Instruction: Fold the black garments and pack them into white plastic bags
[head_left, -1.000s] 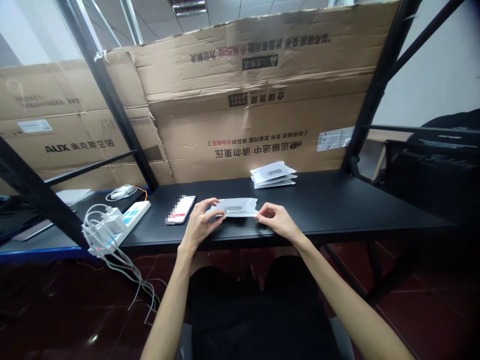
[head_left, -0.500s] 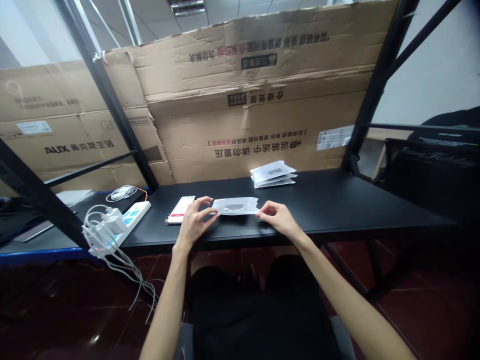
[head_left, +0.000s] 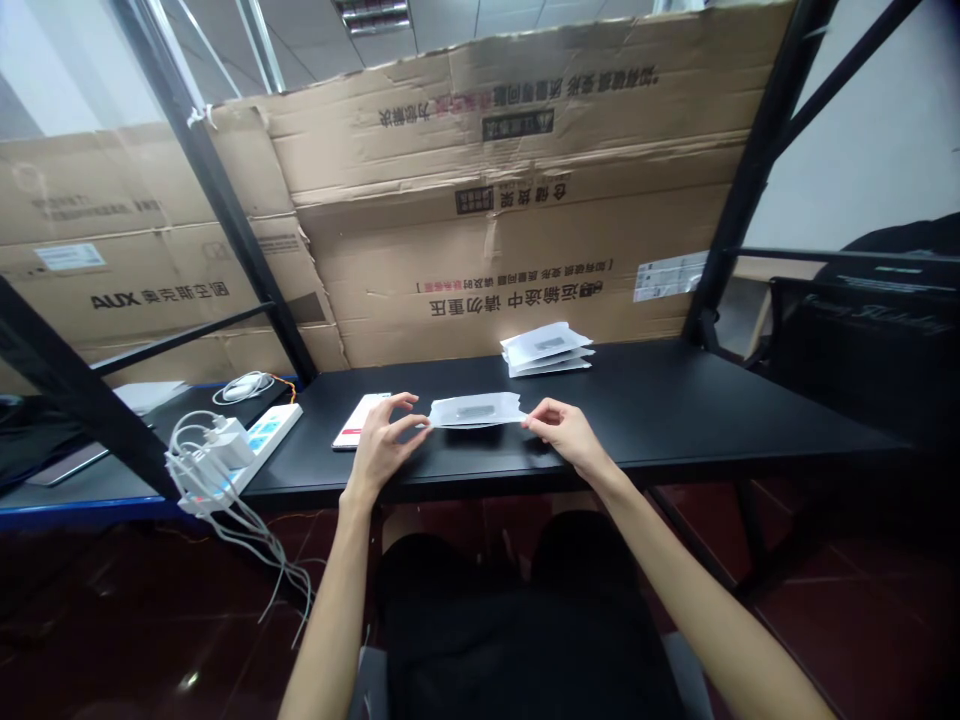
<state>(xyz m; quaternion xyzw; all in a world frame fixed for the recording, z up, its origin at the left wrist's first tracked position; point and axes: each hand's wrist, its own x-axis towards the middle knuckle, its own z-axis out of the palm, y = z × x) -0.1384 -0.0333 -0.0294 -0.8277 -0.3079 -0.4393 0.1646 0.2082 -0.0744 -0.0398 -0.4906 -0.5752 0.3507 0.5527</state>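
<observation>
white pouch (head_left: 477,410), black tabletop (head_left: 675,420), tan cardboard (head_left: 525,250), probably dark-red floor (head_left: 847,640)

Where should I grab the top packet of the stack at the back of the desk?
Pinch the top white packet by its front edge from the front, right hand: it lies flat and thin, and the fanning seems to leave that edge free.

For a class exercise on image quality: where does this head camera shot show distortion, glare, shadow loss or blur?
In the head view, wide-angle distortion tilts the black metal uprights and bows the cardboard sheet; glare spots the dark red floor tiles; the black chair at right sinks into shadow; the white pouch looks fairly sharp.
</observation>
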